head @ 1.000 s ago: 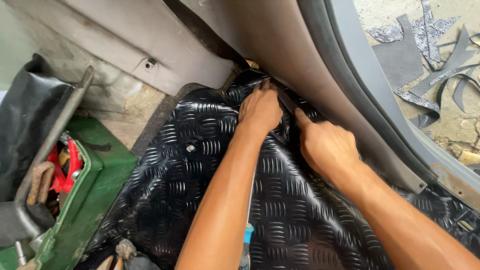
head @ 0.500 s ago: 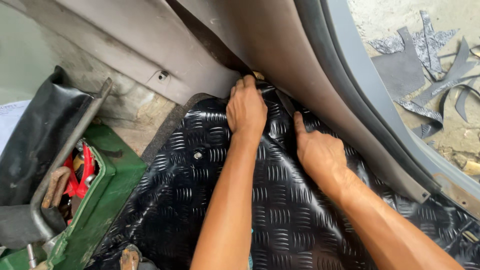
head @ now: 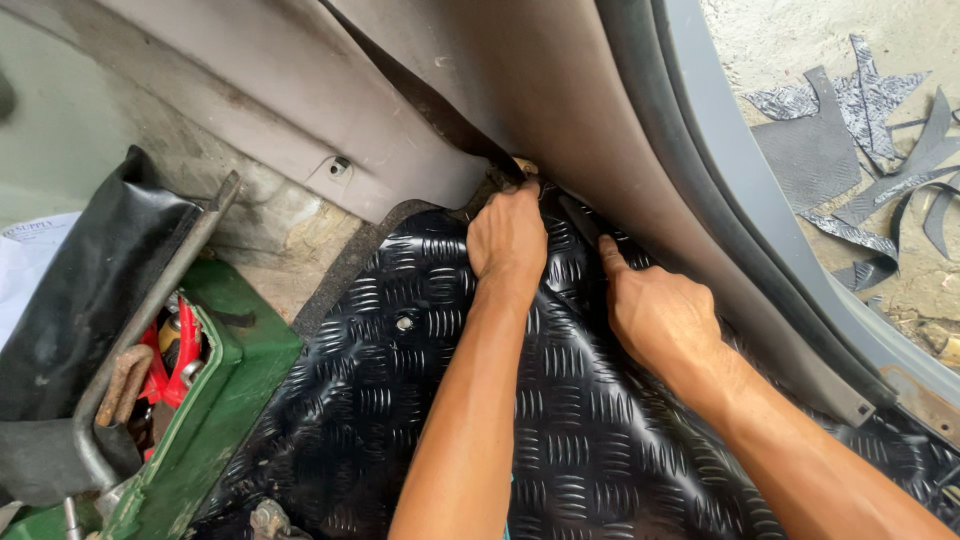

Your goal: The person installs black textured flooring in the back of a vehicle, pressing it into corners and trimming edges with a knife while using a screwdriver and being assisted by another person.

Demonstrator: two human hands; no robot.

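Starting at left: green metal toolbox [head: 215, 400], open, holds red-handled tools and a rusty hook-shaped piece, partly hidden by a limp black bag [head: 80, 300] and a grey bar. Glossy black mat [head: 400, 400], embossed with a checker-plate tread pattern, lies across the vehicle floor, its far edge tucked under smooth grey plastic trim [head: 400, 130]. Left hand [head: 508, 235] is clenched on that mat edge at the trim seam, fingertips hidden; right hand [head: 660, 315] presses flat on the mat just beside it, fingers extended, tips out of sight beneath the trim.
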